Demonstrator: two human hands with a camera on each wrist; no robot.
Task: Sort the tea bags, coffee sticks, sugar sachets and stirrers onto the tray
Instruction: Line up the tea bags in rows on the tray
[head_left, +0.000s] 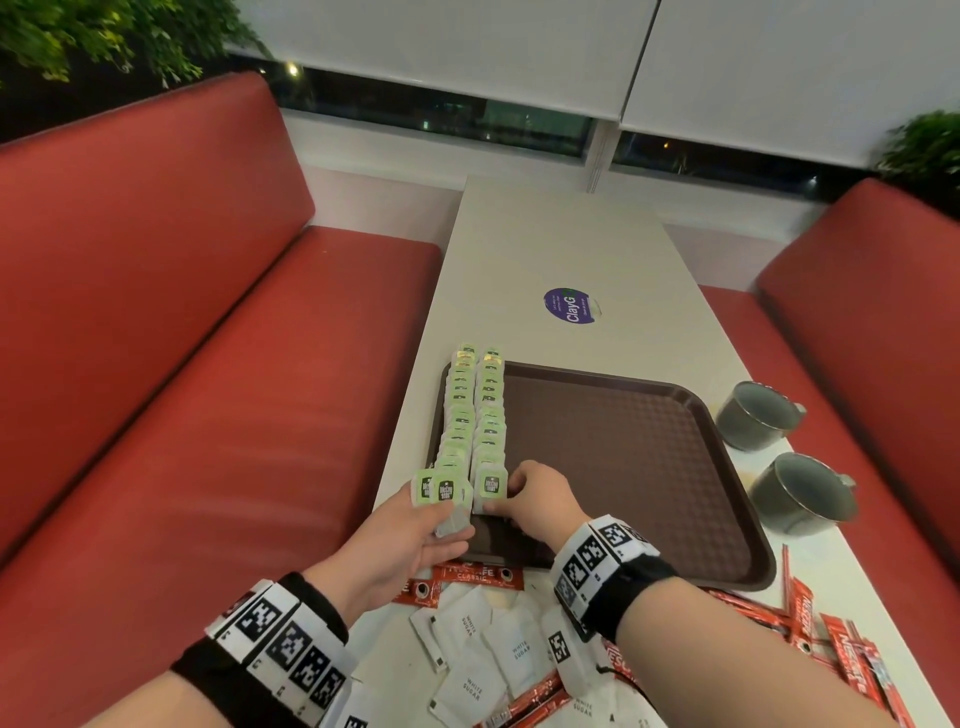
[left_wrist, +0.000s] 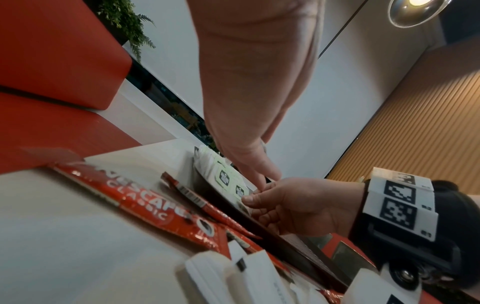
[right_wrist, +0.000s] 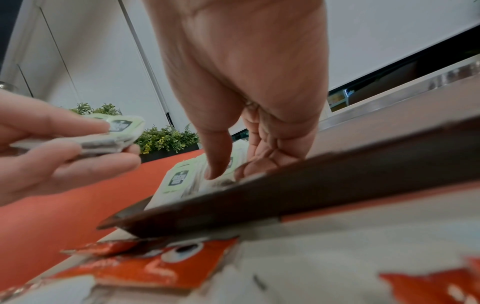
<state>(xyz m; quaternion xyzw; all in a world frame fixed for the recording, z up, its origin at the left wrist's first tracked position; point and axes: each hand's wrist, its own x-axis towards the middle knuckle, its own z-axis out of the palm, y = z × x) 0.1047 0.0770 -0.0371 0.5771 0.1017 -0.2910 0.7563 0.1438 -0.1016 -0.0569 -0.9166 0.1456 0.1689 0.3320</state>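
A brown tray (head_left: 623, 457) lies on the white table. Two rows of green tea bags (head_left: 475, 410) run along its left side. My left hand (head_left: 415, 525) hovers at the tray's near left corner and grips a small stack of tea bags (head_left: 447, 493), which shows again in the right wrist view as the stack (right_wrist: 111, 133). My right hand (head_left: 530, 499) pinches one tea bag (head_left: 491, 486) at the near end of the right row, on the tray. Red coffee sticks (head_left: 478, 574) and white sugar sachets (head_left: 467, 629) lie loose in front of the tray.
Two grey cups (head_left: 758, 415) (head_left: 802, 493) stand to the right of the tray. More red coffee sticks (head_left: 831, 639) lie at the near right. A purple round sticker (head_left: 571, 306) is on the table beyond the tray. Red benches flank the table.
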